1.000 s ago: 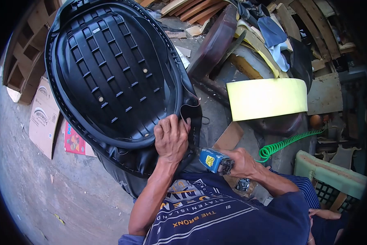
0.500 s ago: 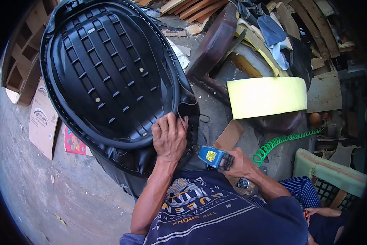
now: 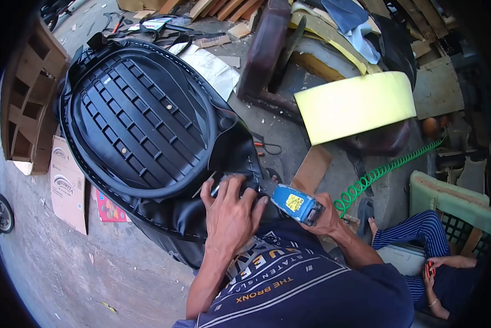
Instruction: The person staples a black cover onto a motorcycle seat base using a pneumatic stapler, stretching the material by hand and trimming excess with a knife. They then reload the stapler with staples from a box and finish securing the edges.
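A black motorcycle seat (image 3: 141, 128) lies underside up in front of me, with a line of staples along the rim of its vinyl cover (image 3: 232, 156). My left hand (image 3: 229, 213) rests on the cover at the near end, fingers spread and bent. A thin shiny strip (image 3: 213, 186) shows beside those fingertips; I cannot make out what it is. My right hand (image 3: 325, 215) is wrapped round a blue staple gun (image 3: 293, 202), whose nose points at the cover's edge, right of my left hand. The nose's exact contact is hard to see.
A green coiled air hose (image 3: 387, 175) runs right from the staple gun. Yellow foam (image 3: 355, 106) lies on an old seat at the upper right. Cardboard (image 3: 68, 183) and a wooden frame (image 3: 32, 93) stand left. Another person (image 3: 442, 268) sits at the lower right.
My left hand has loosened from pinching the cover's edge and now lies spread on it. The cover flap has been laid down. The view has shifted, showing more of the seated person.
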Demonstrator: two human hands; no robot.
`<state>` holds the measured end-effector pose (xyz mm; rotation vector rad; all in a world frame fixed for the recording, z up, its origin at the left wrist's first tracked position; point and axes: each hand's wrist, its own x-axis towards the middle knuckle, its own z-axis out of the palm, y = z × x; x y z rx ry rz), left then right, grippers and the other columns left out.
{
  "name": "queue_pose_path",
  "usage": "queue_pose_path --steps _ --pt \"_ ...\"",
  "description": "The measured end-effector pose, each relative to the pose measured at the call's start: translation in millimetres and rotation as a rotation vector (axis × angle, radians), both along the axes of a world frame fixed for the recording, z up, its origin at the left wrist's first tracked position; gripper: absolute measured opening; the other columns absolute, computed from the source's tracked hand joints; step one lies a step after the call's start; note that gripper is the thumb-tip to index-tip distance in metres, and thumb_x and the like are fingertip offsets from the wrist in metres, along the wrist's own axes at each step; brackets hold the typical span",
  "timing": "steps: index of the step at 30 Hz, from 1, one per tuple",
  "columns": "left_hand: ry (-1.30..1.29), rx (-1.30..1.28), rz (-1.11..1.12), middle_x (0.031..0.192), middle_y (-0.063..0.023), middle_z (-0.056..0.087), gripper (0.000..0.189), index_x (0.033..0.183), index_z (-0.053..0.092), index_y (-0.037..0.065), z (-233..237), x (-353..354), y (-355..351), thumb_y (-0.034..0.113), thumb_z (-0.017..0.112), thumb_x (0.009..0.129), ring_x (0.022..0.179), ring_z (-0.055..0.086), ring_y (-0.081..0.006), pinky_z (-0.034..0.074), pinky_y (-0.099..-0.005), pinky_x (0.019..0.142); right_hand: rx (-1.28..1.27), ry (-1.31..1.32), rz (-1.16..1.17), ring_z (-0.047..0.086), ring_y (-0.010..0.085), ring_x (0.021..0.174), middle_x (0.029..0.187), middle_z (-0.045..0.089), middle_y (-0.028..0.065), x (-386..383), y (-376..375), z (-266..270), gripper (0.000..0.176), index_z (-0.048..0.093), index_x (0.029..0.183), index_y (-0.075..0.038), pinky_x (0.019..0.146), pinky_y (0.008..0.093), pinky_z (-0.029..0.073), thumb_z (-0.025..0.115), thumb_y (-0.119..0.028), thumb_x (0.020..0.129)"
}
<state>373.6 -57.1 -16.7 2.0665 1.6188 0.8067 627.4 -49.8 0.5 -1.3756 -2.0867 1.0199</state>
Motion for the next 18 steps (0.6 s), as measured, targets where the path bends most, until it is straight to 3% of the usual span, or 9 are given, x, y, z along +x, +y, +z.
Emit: queue_pose_path --steps 3,7,12,18 --pt "0.058 0.004 0.064 0.126 -0.012 0.063 0.02 0.091 0.072 0.006 1.6 2.7 2.5 0.024 0.079 0.086 0.132 0.054 -0.0295 0.023 -0.0553 0.117 -0.04 -0.04 -0.033 0.071 0.0198 0.061 0.073 0.071 0.0123 -1.1 -5.1 3.3 0.029 0.071 0.099 0.002 0.061 0.0333 0.053 0.083 -0.01 0.075" --pt "0.001 0.006 0.007 0.128 -0.0119 0.063 0.017 0.092 0.073 0.005 -8.6 3.3 2.1 0.018 0.081 0.083 0.131 0.054 -0.0294 0.025 -0.0585 0.114 0.121 0.044 -0.112 0.072 0.0206 0.064 0.076 0.072 0.0133 -6.0 -11.1 -8.5 0.028 0.072 0.094 0.003 0.063 0.0319 0.055 0.084 -0.011 0.073" --pt "-0.146 -0.069 0.035 0.125 -0.0146 0.062 0.012 0.095 0.073 -0.001 -36.8 9.9 2.9 0.006 0.073 0.085 0.12 0.061 -0.0318 0.029 -0.0594 0.11 -0.057 -0.005 -0.081 0.074 0.0222 0.067 0.079 0.074 0.0137 4.5 -17.3 5.4 0.028 0.073 0.095 0.004 0.066 0.0321 0.056 0.084 -0.012 0.073" --pt "-0.169 -0.102 0.063 0.125 -0.0168 0.064 0.01 0.093 0.072 0.0 -49.3 18.0 5.2 0.004 0.074 0.085 0.124 0.061 -0.0331 0.027 -0.0599 0.114 -0.144 -0.051 -0.091 0.075 0.0244 0.067 0.077 0.072 0.017 -5.5 -22.7 -12.3 0.03 0.072 0.1 0.004 0.065 0.0345 0.057 0.083 -0.01 0.076"
